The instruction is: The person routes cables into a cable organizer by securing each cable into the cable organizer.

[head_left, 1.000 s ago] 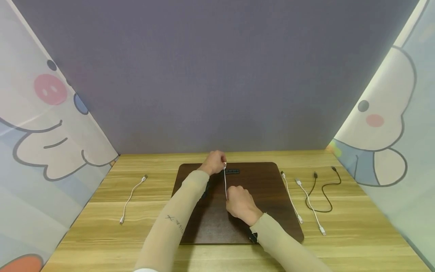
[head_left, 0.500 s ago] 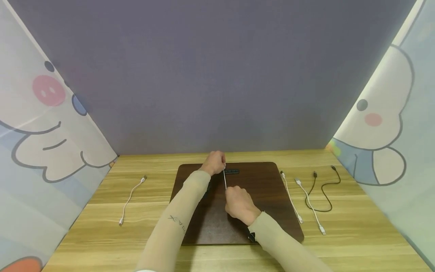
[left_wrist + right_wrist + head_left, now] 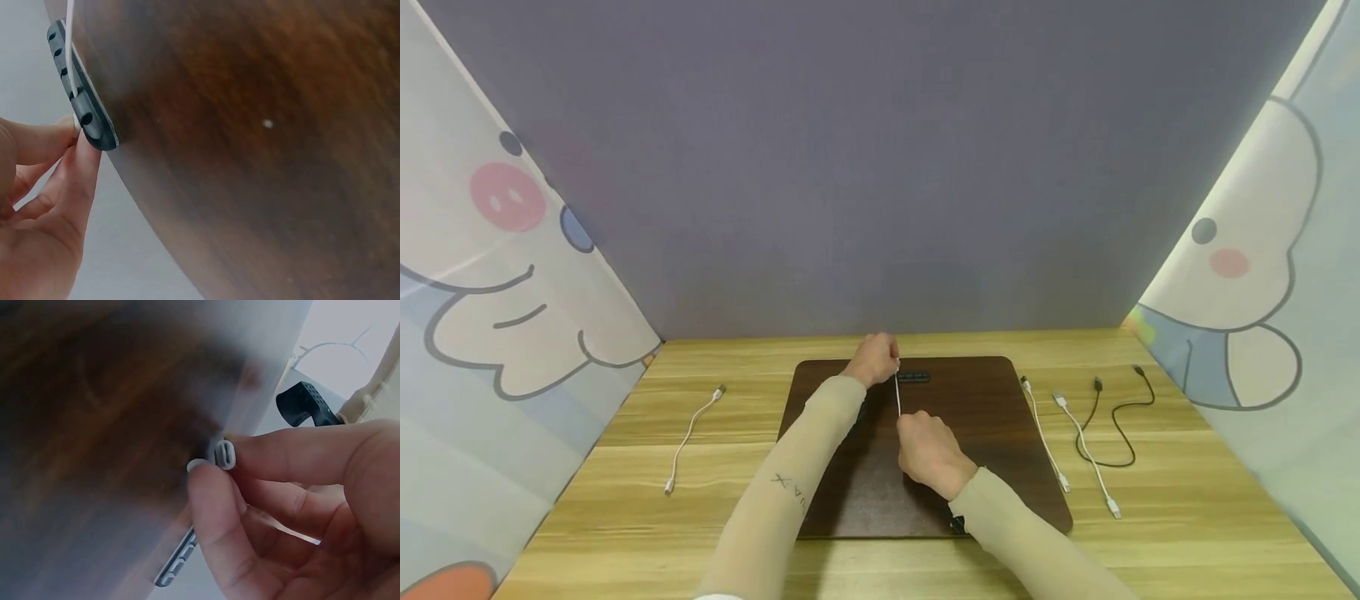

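A thin white charging cable [image 3: 897, 395] runs between my two hands above a dark brown board [image 3: 985, 433]. At the board's far edge, my left hand [image 3: 874, 360] pinches the cable's far end between thumb and finger, right by a black slotted cable holder [image 3: 913, 377]. In the left wrist view the cable passes into a slot of that holder [image 3: 94, 119]. My right hand [image 3: 930, 450], nearer over the board, pinches the near end; its small oval white connector [image 3: 225, 455] shows between thumb and finger in the right wrist view.
A short white cable [image 3: 691, 433] lies left of the board on the wooden table [image 3: 625, 533]. To the right lie two white cables [image 3: 1043, 433] [image 3: 1090, 458] and a curled black cable [image 3: 1126, 429]. A grey panel [image 3: 880, 208] rises behind the table.
My right hand has turned slightly, and less of the white cable shows between the hands. The left hand stays nearly still at the cable holder.
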`<state>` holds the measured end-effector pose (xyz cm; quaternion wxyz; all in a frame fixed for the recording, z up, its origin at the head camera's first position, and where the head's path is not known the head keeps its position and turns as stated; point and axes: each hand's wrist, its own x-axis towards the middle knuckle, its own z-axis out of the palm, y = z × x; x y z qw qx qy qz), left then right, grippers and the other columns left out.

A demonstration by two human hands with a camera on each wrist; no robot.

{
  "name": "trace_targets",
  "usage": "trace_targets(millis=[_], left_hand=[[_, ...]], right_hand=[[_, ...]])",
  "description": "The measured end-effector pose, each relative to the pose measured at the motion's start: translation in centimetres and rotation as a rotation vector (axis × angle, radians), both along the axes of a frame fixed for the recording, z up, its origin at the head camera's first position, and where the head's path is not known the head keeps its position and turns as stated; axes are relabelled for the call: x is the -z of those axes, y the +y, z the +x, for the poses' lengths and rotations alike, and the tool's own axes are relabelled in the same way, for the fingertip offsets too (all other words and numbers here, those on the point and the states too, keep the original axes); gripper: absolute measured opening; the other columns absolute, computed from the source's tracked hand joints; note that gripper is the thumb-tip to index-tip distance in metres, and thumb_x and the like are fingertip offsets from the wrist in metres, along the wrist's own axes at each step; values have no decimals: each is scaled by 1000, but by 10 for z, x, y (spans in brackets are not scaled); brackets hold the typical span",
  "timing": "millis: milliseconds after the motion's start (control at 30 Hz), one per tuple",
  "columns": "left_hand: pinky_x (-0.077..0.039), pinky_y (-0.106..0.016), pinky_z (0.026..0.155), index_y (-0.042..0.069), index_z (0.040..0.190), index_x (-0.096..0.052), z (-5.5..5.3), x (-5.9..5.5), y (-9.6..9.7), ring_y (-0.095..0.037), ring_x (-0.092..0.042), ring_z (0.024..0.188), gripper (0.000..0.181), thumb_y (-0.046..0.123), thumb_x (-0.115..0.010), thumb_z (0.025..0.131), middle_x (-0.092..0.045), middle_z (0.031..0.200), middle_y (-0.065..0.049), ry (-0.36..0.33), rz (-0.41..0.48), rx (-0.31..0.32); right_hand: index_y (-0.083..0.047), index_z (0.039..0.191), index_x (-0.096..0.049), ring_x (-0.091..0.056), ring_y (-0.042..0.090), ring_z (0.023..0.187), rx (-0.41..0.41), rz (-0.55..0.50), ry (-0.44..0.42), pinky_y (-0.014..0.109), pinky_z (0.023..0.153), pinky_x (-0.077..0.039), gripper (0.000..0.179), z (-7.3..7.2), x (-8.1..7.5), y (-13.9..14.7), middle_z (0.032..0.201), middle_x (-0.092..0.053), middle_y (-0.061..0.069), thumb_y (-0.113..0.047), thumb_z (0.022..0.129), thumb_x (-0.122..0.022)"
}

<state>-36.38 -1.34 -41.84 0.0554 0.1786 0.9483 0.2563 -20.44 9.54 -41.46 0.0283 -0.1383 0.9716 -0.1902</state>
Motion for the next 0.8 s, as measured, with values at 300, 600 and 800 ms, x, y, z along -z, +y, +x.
trace_targets(millis=[300, 600, 800], left_hand=[[-55, -36, 76, 1, 114, -69, 5, 0, -4, -24, -65, 90, 17, 10, -65, 99, -66, 114, -15, 16, -11, -19], [-56, -40, 78, 0, 113, -69, 12, -7, -29, -26, -65, 89, 17, 8, -61, 100, -67, 112, -16, 46, -12, -14], [-55, -41, 79, 4, 110, -70, 20, -5, -51, -23, -64, 87, 15, 11, -62, 101, -68, 112, -13, 34, -53, -3]], right_hand=[[-7, 66, -56, -41, 11, 46, -28, -20, 14, 26, 39, -36, 26, 7, -1, 0, 57, -49, 0, 10, 81, -69], [-8, 66, -55, -36, 10, 45, -46, -30, -17, 24, 39, -31, 28, 7, 1, 3, 56, -45, -1, 9, 85, -68], [-7, 67, -58, -39, 10, 45, -72, -19, -24, 25, 40, -34, 26, 7, -2, 4, 57, -50, 0, 8, 85, -70]])
